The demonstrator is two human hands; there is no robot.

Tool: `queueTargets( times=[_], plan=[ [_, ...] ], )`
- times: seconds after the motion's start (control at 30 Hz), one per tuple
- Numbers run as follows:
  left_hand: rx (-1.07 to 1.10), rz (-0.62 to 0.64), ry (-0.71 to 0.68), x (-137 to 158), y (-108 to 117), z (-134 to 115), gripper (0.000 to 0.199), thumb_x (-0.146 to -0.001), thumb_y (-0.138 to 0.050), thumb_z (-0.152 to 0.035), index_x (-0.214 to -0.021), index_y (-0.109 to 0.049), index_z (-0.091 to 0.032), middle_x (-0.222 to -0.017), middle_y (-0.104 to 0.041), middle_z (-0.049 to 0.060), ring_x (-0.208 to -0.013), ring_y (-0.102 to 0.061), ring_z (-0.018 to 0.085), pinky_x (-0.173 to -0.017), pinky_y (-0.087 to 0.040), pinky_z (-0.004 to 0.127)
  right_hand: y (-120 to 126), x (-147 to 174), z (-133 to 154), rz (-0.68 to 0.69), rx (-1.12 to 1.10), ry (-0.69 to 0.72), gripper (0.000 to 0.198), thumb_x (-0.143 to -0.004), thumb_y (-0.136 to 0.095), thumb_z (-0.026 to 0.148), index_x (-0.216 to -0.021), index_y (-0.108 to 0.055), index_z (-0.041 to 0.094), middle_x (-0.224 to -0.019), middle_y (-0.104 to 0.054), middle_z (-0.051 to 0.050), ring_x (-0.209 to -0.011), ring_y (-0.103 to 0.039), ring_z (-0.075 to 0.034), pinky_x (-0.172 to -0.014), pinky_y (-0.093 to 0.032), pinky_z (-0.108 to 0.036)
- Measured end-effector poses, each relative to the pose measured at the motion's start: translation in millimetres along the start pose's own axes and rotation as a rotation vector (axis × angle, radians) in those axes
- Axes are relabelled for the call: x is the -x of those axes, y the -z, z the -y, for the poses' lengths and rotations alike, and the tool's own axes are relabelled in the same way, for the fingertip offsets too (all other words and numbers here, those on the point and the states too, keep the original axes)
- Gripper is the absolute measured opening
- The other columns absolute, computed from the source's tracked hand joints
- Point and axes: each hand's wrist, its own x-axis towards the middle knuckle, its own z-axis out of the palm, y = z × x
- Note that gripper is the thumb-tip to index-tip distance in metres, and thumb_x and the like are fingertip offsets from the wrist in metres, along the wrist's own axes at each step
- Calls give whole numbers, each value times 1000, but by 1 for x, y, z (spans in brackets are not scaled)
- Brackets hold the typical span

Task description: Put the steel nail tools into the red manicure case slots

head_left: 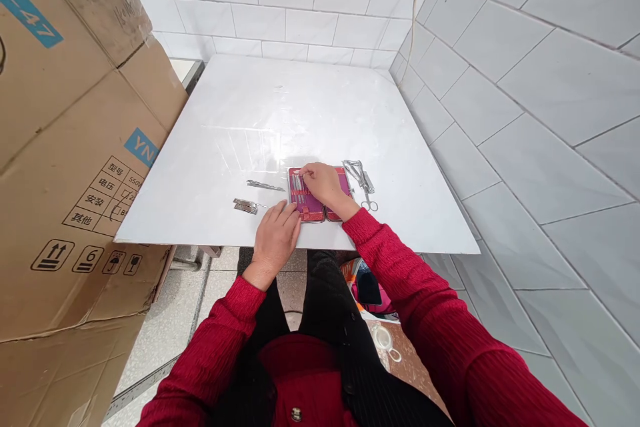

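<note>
Manicure-style case (314, 207) lies unfolded on the white surface (350, 113), near edge, between both hands; slim metal tools (299, 181) lined up under a red strap in its left half

Right hand (320, 181) – over the case, grip pinched down at the tool tops; can't tell if it has hold of one, fingers cover it. Left hand (277, 230) – grip relaxed, fingers laid out straight, fingertips at the case's lower left corner, nothing visibly grasped

Handling, my read: case light, stiff shell, soft lining, likely to skate on the smooth surface, so press it by the rim. Tools thin, hard, light, slick; pinch by the shank, clear of the tips, pull in line with the strap

Loose nearby: tweezer-like tool (265, 185) and nail clipper (245, 205) on the left, plier-like nippers (354, 169) and scissors (369, 200) just right of the case
</note>
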Motion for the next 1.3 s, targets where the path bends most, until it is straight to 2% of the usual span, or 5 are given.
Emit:
queueTargets(
  times=[0.2,0.47,0.73,1.03,1.3],
  plan=[
    [9,-3,5,1,0,-1,17,-100,-55,-15,-110,-69,-16,-120,-74,10,-122,-63,30,-100,-55,47,9,8,29,40,42,69,26,-90,-51,14,-92,-76,18,-94,-76,-5,-86,-65,-19,-72,-42,-29],
    [-23,29,8,4,-3,2,23,-101,-52,-18,-87,-70,-16,-84,-72,11,-86,-67,26,-78,-56,41,-1,8,107,431,318,290,11,-84,-66,15,-80,-76,17,-85,-77,-10,-82,-69,-21,-71,-44,-28],
    [-10,86,42,10,-7,4,26,-100,-53,-22,-82,-70,-18,-80,-71,10,-82,-69,26,-76,-55,41,-23,2,125,504,472,361,17,-82,-69,6,-95,-77,12,-95,-77,-20,-92,-73,-32,-75,-51,-35],
    [26,19,19,2,0,-2,21,-102,-51,-17,-111,-69,-15,-121,-73,11,-123,-64,29,-101,-55,46,10,-21,78,291,77,133,14,-82,-58,9,-82,-71,15,-73,-73,-6,-72,-69,-20,-70,-47,-28],
    [63,66,51,3,-1,0,24,-102,-50,-19,-117,-69,-18,-126,-72,11,-128,-62,30,-104,-55,49,27,-9,-3,123,-370,-97,60,-80,-58,11,-140,-57,15,-60,-66,5,-54,-62,-15,-62,-51,-26]
  ],
)
